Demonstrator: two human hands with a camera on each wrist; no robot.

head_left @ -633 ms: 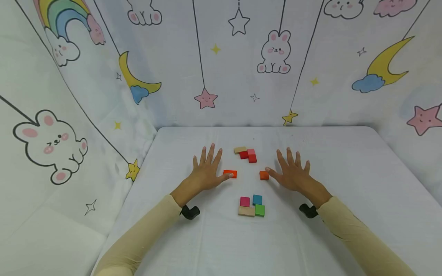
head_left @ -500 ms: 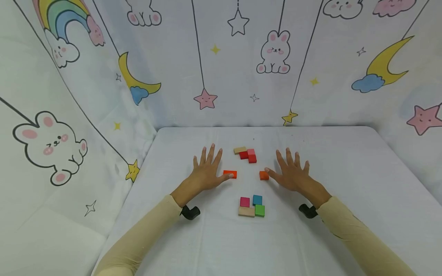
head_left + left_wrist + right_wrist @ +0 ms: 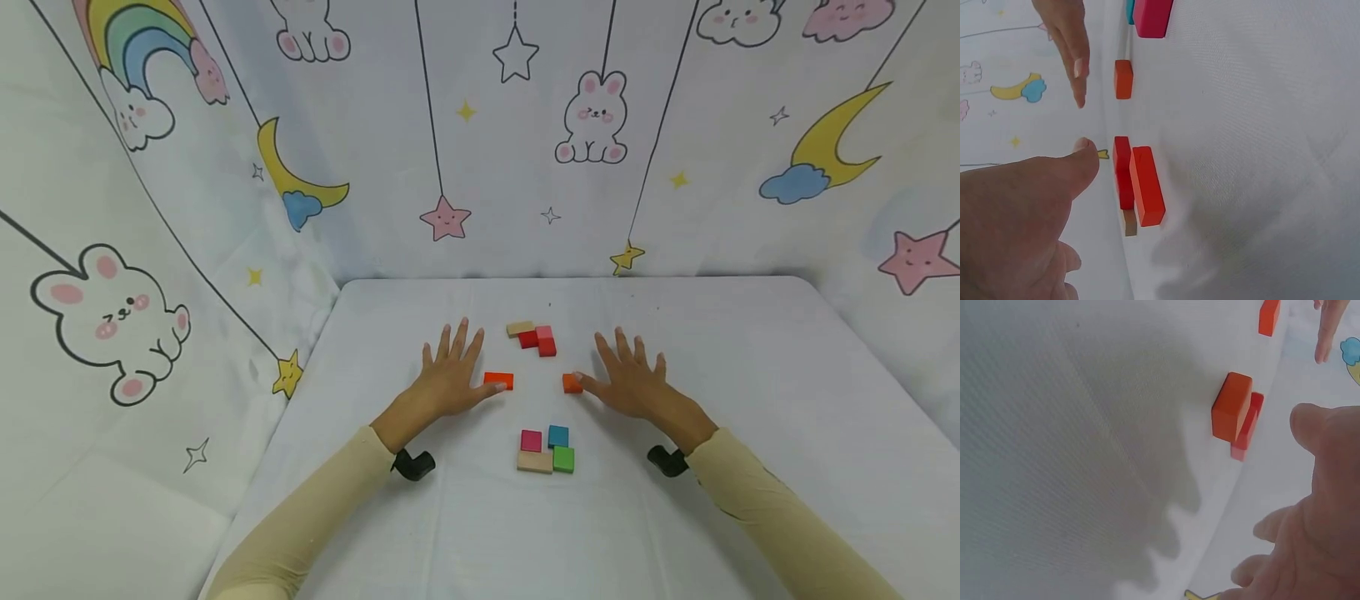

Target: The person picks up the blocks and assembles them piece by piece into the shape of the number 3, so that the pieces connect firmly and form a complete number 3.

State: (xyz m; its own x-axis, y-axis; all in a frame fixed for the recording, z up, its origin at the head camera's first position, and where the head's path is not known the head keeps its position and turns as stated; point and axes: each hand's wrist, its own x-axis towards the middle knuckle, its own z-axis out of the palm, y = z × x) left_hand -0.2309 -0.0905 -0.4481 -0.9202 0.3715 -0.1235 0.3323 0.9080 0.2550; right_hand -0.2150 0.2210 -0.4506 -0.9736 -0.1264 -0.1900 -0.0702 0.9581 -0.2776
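Note:
With fingers spread, my left hand (image 3: 447, 382) hovers over the left side of the table. In the head view its thumb overlaps a red-orange rectangular block (image 3: 495, 378); the left wrist view shows a gap between the thumb and that block (image 3: 1147, 187). My right hand (image 3: 633, 385) is likewise spread in the air on the other side. Its thumb tip overlaps a smaller orange block (image 3: 569, 385) in the head view, while the right wrist view shows the thumb apart from that block (image 3: 1230, 409). Neither hand holds anything.
Farther back lie a wooden block (image 3: 519, 329), a pink block (image 3: 543, 332) and two red blocks (image 3: 547, 347). Nearer are a magenta block (image 3: 531, 441), a blue block (image 3: 558, 436), a green block (image 3: 564, 460) and a wooden block (image 3: 535, 463). A patterned curtain (image 3: 360, 125) hangs behind.
The head view has shifted slightly, so the scene sits a little lower. Both hands stay spread, the right one a touch farther left. The blocks keep their arrangement.

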